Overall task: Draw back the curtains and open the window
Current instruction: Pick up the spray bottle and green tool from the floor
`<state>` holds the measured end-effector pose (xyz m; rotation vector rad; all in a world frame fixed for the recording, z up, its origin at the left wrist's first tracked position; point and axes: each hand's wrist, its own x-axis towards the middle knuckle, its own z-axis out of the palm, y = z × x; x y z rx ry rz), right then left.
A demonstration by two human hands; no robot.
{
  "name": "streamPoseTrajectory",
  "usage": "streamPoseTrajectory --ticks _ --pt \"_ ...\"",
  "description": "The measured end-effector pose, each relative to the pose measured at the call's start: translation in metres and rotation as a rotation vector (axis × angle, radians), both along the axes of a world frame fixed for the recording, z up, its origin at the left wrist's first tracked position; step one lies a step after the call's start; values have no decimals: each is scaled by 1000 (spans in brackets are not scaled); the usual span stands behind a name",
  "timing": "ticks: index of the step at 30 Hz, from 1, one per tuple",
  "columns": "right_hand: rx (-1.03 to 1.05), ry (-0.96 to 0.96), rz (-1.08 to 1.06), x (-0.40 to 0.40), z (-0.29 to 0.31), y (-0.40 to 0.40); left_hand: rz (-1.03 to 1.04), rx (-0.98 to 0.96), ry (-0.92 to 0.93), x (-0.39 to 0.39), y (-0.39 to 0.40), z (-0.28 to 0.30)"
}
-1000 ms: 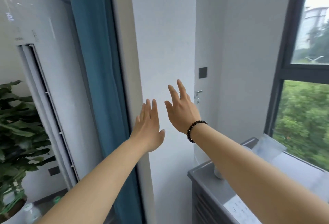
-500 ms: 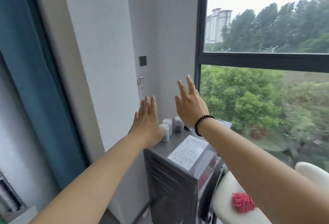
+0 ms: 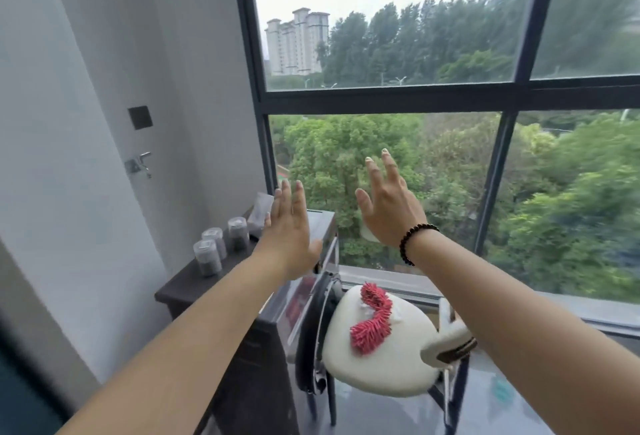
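Nearest the camera, two bare forearms reach forward and up, and below them a white rounded chair seat [image 3: 377,348] carries a fuzzy red curled item [image 3: 372,322] on its top. The left hand [image 3: 289,232] is held flat with fingers straight and together, holding nothing, above the right edge of a dark grey cabinet [image 3: 180,287]. The right hand [image 3: 389,208], with a dark beaded bracelet [image 3: 414,239] at the wrist, has its fingers spread apart and grips nothing. Three clear lidded jars of dark contents [image 3: 221,246] stand along the cabinet top's left edge beside the grey wall. Beyond both hands stands the large dark-framed window [image 3: 398,99], uncovered and with its panes closed, showing green trees and a pale tower block.
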<state>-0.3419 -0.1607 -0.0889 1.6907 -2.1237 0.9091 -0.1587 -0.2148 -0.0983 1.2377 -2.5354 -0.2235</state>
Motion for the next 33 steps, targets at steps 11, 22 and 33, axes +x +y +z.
streamPoseTrajectory --ticks 11,22,33 --pt "82 -11 -270 -189 -17 130 -287 27 -15 -206 77 -17" --pt "231 -113 -503 -339 -61 264 -511 44 -35 -389 176 -52" --pt "305 -230 -613 -402 -91 327 -712 199 -15 -469 224 -89"
